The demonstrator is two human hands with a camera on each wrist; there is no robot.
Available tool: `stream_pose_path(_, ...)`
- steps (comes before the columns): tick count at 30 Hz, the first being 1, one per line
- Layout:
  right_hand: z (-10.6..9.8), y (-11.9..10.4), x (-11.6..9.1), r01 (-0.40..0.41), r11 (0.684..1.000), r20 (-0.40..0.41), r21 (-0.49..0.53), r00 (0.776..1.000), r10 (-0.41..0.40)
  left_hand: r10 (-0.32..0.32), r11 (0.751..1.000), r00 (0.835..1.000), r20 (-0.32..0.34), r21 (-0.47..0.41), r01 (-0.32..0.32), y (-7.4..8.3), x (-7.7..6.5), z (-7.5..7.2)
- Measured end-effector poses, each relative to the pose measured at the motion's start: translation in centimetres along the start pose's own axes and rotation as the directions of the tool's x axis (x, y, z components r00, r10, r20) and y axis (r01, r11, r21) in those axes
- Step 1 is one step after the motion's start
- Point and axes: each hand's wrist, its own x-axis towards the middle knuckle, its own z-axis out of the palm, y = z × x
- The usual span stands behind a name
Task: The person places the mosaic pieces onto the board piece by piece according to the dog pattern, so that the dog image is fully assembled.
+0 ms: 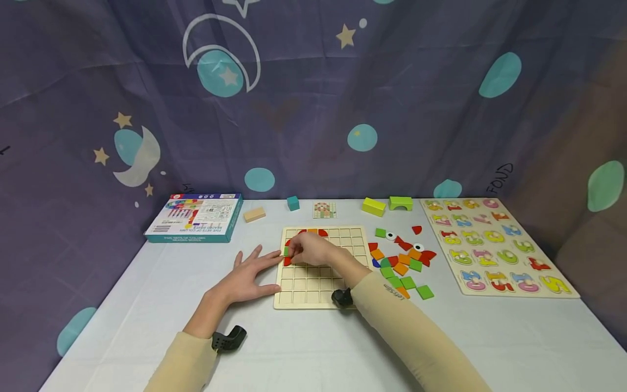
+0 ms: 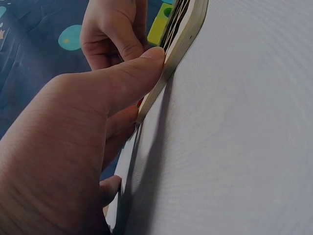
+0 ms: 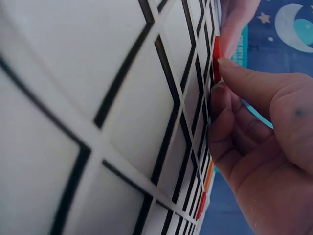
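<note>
1. Grid board (image 1: 313,297): lying flat at the frame's centre, looking roughly square and showing no clear long axis; its near edge is running level across the frame.
2. The left hand (image 1: 247,277) is spreading its fingers, thumb and fingertips touching the board's left edge.
3. The right hand (image 1: 313,249) is bending its fingers over the board's upper left, beside a green tile (image 1: 286,251) and a red tile (image 1: 287,261); whether it is gripping a piece, I cannot tell.
4. Loose tiles (image 1: 407,282) are lying scattered right of centre.
5. The right sleeve (image 1: 404,326) is showing "Let'sSlim"; the box (image 1: 196,238), left of centre, is bearing "FIVE SETS OF COLUMN".
6. A number board (image 1: 533,294) is lying at the right, coloured digits filling it.
7. A white table (image 1: 294,354) is supporting everything; behind, a dark backdrop (image 1: 303,81) with moons and stars is hanging, "FOND" handwritten at right.
</note>
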Motion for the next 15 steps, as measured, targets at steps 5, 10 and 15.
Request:
stream_pose_path(5,0.23,-0.34,0.24,-0.008,0.999,0.004,-0.044,1.0,0.008,0.003,1.0,1.0,0.0,-0.008,-0.003,0.03,-0.04,-0.01)
stream_pose_path(10,0.35,-0.48,0.36,-0.014,0.999,0.004,-0.049,1.0,0.014,0.004,1.0,1.0,-0.001,-0.001,-0.004,0.05,-0.04,-0.04)
stream_pose_path(15,0.12,-0.19,0.21,0.005,1.0,0.004,-0.013,1.0,-0.005,0.006,1.0,1.0,-0.001,0.002,-0.006,0.0,-0.06,-0.04)
